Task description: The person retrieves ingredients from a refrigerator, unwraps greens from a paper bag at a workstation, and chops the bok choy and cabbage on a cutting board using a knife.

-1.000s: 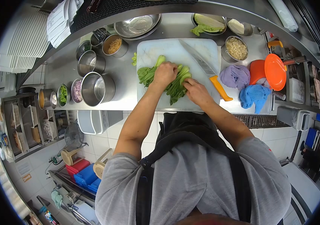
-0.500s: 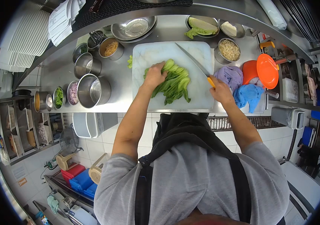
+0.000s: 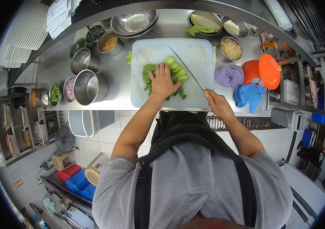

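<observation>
Leafy greens like bok choy (image 3: 177, 72) lie in a heap on the white cutting board (image 3: 143, 49), pale stems toward the upper right. My left hand (image 3: 163, 82) rests flat on top of the heap with its fingers spread, hiding part of the leaves. In my right hand (image 3: 219, 104) is the orange handle of a long kitchen knife (image 3: 189, 71), gripped near the board's lower right corner. Its blade slants across the board toward the upper left, to the right of the greens and apart from them.
Left of the board stand several metal pots (image 3: 90, 87) and bowls. Behind are a bowl of lettuce (image 3: 204, 23) and a pot of bean sprouts (image 3: 231, 49). A purple cloth (image 3: 229, 76), a blue cloth (image 3: 249, 96) and an orange lid (image 3: 270, 71) sit at the right. A shelf edge overhangs the back.
My left hand has gone from gripping the greens' left side to lying spread over them. The knife has shifted slightly left relative to the board. The whole view has shifted a little.
</observation>
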Motion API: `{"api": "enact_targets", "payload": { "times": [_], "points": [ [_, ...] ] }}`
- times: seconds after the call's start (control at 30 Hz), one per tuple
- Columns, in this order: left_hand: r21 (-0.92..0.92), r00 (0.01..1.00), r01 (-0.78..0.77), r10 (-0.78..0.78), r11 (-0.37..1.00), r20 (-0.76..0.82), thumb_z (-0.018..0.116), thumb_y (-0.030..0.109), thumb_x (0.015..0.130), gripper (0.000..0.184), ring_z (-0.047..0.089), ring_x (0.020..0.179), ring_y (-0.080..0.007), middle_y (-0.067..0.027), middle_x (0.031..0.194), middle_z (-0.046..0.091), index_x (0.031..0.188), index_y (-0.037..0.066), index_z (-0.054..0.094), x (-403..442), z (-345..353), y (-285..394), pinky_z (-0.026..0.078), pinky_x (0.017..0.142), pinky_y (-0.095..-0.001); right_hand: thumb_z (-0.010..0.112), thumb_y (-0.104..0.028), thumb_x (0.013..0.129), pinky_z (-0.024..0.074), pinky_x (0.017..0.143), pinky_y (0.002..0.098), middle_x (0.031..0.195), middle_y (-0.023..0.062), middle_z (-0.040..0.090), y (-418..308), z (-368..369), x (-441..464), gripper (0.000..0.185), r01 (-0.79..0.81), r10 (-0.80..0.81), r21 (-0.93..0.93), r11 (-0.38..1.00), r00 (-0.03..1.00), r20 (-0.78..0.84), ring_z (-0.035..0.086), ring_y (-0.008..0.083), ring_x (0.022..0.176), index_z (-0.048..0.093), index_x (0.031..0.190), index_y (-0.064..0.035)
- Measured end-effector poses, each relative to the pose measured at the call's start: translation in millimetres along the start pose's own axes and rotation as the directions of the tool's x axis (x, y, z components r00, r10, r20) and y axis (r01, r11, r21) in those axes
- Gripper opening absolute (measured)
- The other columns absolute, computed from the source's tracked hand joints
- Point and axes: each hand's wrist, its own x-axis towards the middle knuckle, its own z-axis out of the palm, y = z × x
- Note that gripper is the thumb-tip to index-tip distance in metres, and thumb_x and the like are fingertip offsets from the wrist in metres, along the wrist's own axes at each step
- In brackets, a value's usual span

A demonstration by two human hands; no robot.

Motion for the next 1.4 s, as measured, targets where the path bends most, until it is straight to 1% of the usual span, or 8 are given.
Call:
{"api": "enact_targets", "payload": {
  "times": [0.23, 0.3, 0.33, 0.4, 0.73, 0.83, 1.0, 1.4],
  "points": [
    [0.033, 0.999, -0.042, 0.043, 0.999, -0.033, 0.076, 0.049, 0.071, 0.088, 0.037, 0.133, -0.0342, -0.0171, 0.143, 0.039, 0.135, 0.001, 0.041, 7.2, 0.4, -4.7, 0.028, 0.107, -0.0644, 0.047, -0.035, 0.102, 0.0489, 0.07, 0.0464, 0.076, 0.0245, 0.063, 1.1, 1.3, -1.2, 0.036, -0.062, 0.062, 0.002, 0.998, 0.994, 0.086, 0.065, 0.0413, 0.075, 0.058, 0.12, -0.0066],
    [0.037, 0.998, -0.055, 0.056, 0.998, -0.02, 0.076, 0.049, 0.071, 0.087, 0.038, 0.132, -0.0341, -0.0172, 0.142, 0.04, 0.135, 0.001, 0.042, 8.7, 1.4, -7.1, 0.029, 0.107, -0.0632, 0.047, -0.038, 0.102, 0.0467, 0.058, 0.0376, 0.065, 0.0116, 0.057, 7.8, -0.2, 2.7, 0.04, 0.037, -0.029, -0.104, 0.994, 0.997, 0.078, 0.057, 0.022, 0.057, 0.057, 0.128, -0.0081],
    [0.031, 0.997, -0.072, 0.072, 0.997, -0.006, 0.075, 0.049, 0.072, 0.086, 0.038, 0.132, -0.0341, -0.0163, 0.143, 0.039, 0.136, 0.001, 0.041, 10.9, 2.0, -7.7, 0.029, 0.107, -0.0639, 0.047, -0.038, 0.102, 0.0467, 0.058, 0.0376, 0.065, 0.0116, 0.057, 8.4, -0.6, 5.9, 0.04, 0.035, -0.027, -0.105, 0.994, 0.997, 0.079, 0.057, 0.022, 0.057, 0.057, 0.128, -0.0081],
    [0.022, 0.996, -0.085, 0.084, 0.996, 0.016, 0.073, 0.049, 0.074, 0.085, 0.037, 0.131, -0.034, -0.0154, 0.143, 0.039, 0.136, 0.001, 0.041, 11.7, 4.4, -8.2, 0.029, 0.106, -0.0645, 0.046, -0.035, 0.102, 0.0463, 0.074, 0.0517, 0.084, 0.0266, 0.064, 0.9, 1.7, 11.0, 0.033, -0.002, 0.01, -0.083, 0.997, 0.995, 0.097, 0.06, 0.0485, 0.085, 0.058, 0.117, -0.0078],
    [0.016, 0.986, -0.125, 0.126, 0.992, -0.109, 0.075, 0.048, 0.073, 0.084, 0.039, 0.13, -0.0377, -0.0178, 0.142, 0.042, 0.136, 0.002, 0.043, 1.8, -5.0, -18.4, 0.033, 0.104, -0.0596, 0.046, -0.034, 0.102, 0.0459, 0.071, 0.0516, 0.082, 0.0257, 0.064, -8.3, 30.8, 84.1, 0.032, 0.039, -0.041, 0.028, 0.999, 0.997, 0.059, 0.06, 0.0477, 0.082, 0.058, 0.114, -0.0067],
    [-0.086, 0.989, -0.119, 0.11, 0.989, -0.103, 0.075, 0.046, 0.074, 0.08, 0.041, 0.129, -0.0381, -0.0183, 0.141, 0.044, 0.135, 0.004, 0.045, -1.5, -2.6, -42.9, 0.034, 0.104, -0.0575, 0.046, -0.034, 0.102, 0.0459, 0.069, 0.0509, 0.08, 0.0251, 0.064, -8.2, 20.2, 63.1, 0.032, -0.273, 0.251, 0.155, 0.949, 0.957, 0.147, 0.06, 0.0469, 0.077, 0.059, 0.113, -0.0065],
    [-0.18, 0.991, -0.122, 0.111, 0.976, -0.069, 0.074, 0.035, 0.075, 0.058, 0.05, 0.117, -0.0332, -0.012, 0.127, 0.054, 0.123, 0.009, 0.054, -1.8, -8.7, -38.5, 0.041, 0.093, -0.0509, 0.048, -0.033, 0.101, 0.0458, 0.068, 0.0513, 0.08, 0.0245, 0.064, 2.4, 3.1, 16.0, 0.032, 0.121, -0.123, -0.101, 0.988, 0.992, -0.014, 0.061, 0.0457, 0.077, 0.059, 0.113, -0.0055],
    [-0.134, 0.975, -0.192, 0.174, 0.972, -0.136, 0.073, 0.026, 0.074, 0.05, 0.052, 0.116, -0.031, -0.01, 0.127, 0.056, 0.118, 0.007, 0.058, 6.4, 10.1, -39.0, 0.042, 0.093, -0.0488, 0.05, -0.033, 0.101, 0.047, 0.076, 0.0509, 0.09, 0.0252, 0.066, 0.7, 41.0, 81.3, 0.033, 0.193, -0.175, -0.148, 0.97, 0.977, 0.125, 0.061, 0.0459, 0.088, 0.061, 0.111, -0.0046]
  ]
}}
